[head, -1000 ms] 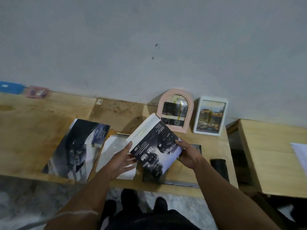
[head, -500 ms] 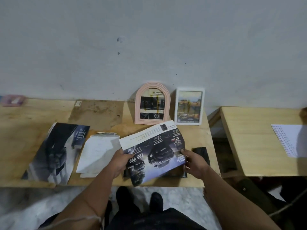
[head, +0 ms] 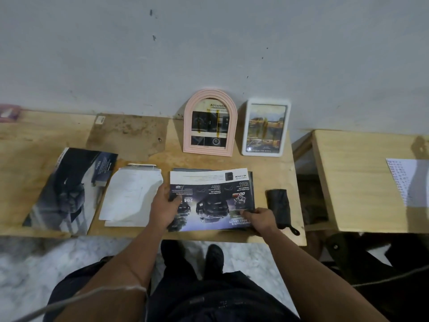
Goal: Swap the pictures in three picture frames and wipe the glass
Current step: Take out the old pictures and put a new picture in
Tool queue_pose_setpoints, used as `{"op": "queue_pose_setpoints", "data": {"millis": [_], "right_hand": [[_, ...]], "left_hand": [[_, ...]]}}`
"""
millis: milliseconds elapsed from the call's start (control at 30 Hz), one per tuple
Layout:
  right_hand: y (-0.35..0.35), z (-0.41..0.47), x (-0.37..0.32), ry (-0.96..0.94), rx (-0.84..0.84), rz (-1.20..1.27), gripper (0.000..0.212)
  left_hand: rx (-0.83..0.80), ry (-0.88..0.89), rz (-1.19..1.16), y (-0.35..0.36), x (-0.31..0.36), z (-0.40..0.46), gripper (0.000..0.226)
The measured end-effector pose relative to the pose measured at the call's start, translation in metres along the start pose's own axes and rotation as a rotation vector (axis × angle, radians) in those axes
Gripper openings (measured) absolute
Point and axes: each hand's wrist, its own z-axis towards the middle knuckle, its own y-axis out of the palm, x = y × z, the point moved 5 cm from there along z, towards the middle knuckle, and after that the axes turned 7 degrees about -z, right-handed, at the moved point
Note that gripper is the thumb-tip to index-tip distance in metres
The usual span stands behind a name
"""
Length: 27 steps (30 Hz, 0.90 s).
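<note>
Step in hand, prob: fitting the glossy dark car-advert sheet point(head: 210, 201) over a dark flat frame near the plywood table's point(head: 274, 173) front edge. Left hand point(head: 163, 209) pinches its left edge, right hand point(head: 261, 219) its front-right corner. Next: square it w/ the frame. Grey wall point(head: 209, 47) behind, marble floor point(head: 58, 259) below.

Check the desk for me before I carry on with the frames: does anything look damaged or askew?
The wooden tabletop has a dark, blotchy stained patch near the wall, left of the pink arched frame. The dark brochure at left lies skewed.
</note>
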Motion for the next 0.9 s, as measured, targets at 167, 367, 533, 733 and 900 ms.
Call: {"op": "queue_pose_setpoints", "data": {"millis": [167, 367, 533, 733, 900], "right_hand": [[-0.002, -0.001, 0.000, -0.088, 0.028, -0.217, 0.037], [-0.011, 0.000, -0.001, -0.120, 0.042, -0.457, 0.044], [-0.014, -0.002, -0.001, -0.104, 0.097, -0.653, 0.051], [-0.012, -0.015, -0.017, -0.253, 0.248, -0.695, 0.052], [0.006, -0.013, -0.021, -0.340, 0.088, -1.000, 0.073]], "left_hand": [[-0.095, 0.033, 0.188, 0.003, -0.001, 0.002, 0.081], [-0.156, 0.105, 0.450, 0.006, 0.004, 0.005, 0.084], [-0.192, 0.122, 0.531, 0.004, -0.001, 0.005, 0.081], [-0.235, 0.154, 0.578, 0.001, -0.004, 0.006, 0.079], [-0.261, 0.175, 0.617, 0.000, -0.005, 0.006, 0.073]]}}
